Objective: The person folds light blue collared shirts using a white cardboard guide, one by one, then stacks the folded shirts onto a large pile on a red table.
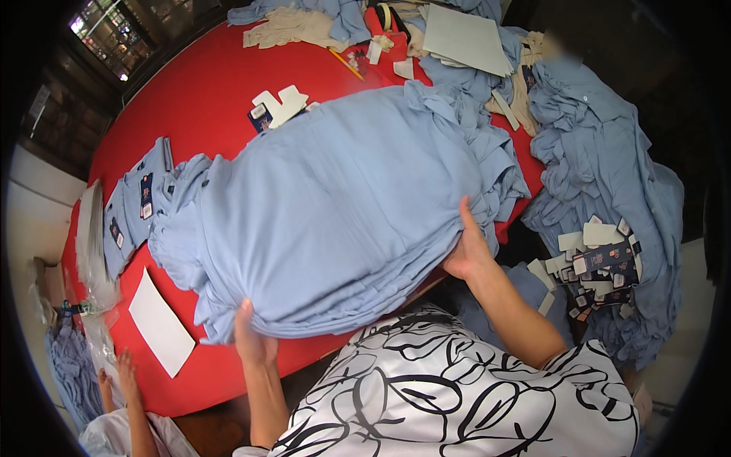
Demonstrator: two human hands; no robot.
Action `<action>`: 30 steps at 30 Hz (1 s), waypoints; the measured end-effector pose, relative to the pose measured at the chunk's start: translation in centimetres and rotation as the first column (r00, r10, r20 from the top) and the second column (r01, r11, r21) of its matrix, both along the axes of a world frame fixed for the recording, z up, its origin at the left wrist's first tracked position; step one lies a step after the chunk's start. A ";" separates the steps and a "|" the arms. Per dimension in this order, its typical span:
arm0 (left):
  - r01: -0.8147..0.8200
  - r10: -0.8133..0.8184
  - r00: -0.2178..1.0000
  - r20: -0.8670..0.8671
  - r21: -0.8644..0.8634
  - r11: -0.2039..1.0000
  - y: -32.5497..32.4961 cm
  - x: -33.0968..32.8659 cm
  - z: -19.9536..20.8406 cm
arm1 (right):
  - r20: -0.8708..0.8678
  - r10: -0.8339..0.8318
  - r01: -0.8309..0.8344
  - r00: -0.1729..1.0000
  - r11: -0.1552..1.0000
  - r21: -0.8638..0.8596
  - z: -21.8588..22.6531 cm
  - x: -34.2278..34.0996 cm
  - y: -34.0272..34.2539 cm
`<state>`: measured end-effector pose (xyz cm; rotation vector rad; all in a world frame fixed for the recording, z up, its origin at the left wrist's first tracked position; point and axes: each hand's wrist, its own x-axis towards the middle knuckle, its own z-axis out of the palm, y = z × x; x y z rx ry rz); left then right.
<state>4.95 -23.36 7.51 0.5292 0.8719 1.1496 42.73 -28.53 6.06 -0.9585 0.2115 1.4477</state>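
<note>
A thick stack of light blue shirts lies across the red table in front of me, its layers showing along the near edge. My left hand grips the stack's near left corner, thumb on top and fingers hidden beneath. On the right side, my right hand holds the stack's edge the same way, its thumb pointing up over the cloth. Just beyond the stack lie white card pieces and a dark tag. Folded blue shirts with dark tags rest to its left.
A white card sheet and clear plastic bags lie left on the red table. Another person's hands are at lower left. White sheets sit on clothes far right. Tags lie on blue garments at right.
</note>
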 end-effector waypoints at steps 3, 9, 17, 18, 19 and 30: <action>0.009 -0.008 0.998 -0.067 0.006 1.000 -0.9 1.0 0.7 | 0.134 -0.060 0.070 0.989 0.995 -0.070 -3.8 0.7 0.7; -0.115 0.124 0.991 -0.060 0.125 0.985 0.9 0.8 5.2 | 0.490 -0.328 0.247 0.807 0.943 0.224 4.2 1.0 2.4; -0.073 0.053 0.997 0.059 0.411 0.909 17.1 -2.5 18.2 | 0.453 -0.298 -0.090 0.840 0.747 0.658 19.7 2.7 15.4; -0.049 0.038 0.999 0.035 0.430 0.902 20.1 -3.7 19.5 | 0.445 -0.268 -0.141 0.855 0.704 0.696 21.5 2.5 18.0; -0.012 -0.009 0.999 0.044 0.457 0.889 23.3 -4.3 21.2 | 0.435 -0.293 -0.136 0.852 0.678 0.723 24.1 0.6 20.7; -0.019 0.042 0.999 -0.007 0.818 0.574 59.5 -18.0 40.6 | 0.326 -0.150 -0.266 0.933 0.321 0.909 36.8 -9.3 53.5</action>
